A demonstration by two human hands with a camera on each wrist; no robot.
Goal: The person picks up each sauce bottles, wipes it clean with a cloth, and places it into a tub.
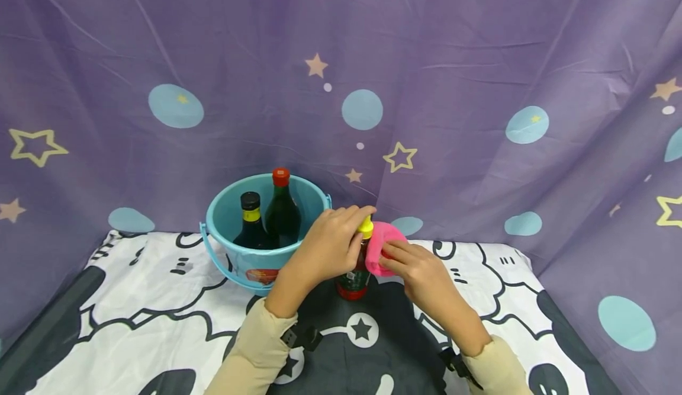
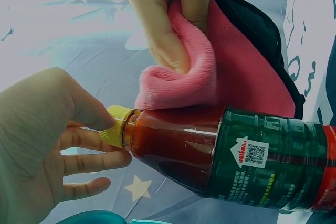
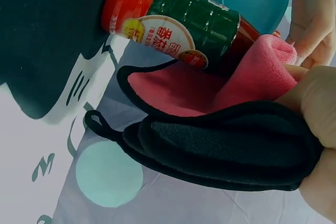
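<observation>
A sauce bottle [image 1: 354, 282] with red-brown contents, a yellow cap and a green label with a red base stands upright on the table cover. My left hand [image 1: 327, 241] pinches its yellow cap [image 2: 118, 127] between thumb and index finger, the other fingers spread behind. On the bottle's right side, my right hand [image 1: 426, 270] grips a pink fluffy cloth [image 1: 377, 250]. In the left wrist view its folded edge lies against the bottle's shoulder [image 2: 178, 129]. The right wrist view shows the cloth's black outer side [image 3: 226, 145], with a small hanging loop [image 3: 94, 121].
Left of the bottle stands a light-blue bucket [image 1: 215, 214] with its handle lowered. Inside are a dark bottle with a black cap [image 1: 253, 229] and another with a red cap [image 1: 282, 214]. A purple curtain [image 1: 453, 39] hangs behind the patterned table cover [image 1: 160, 300].
</observation>
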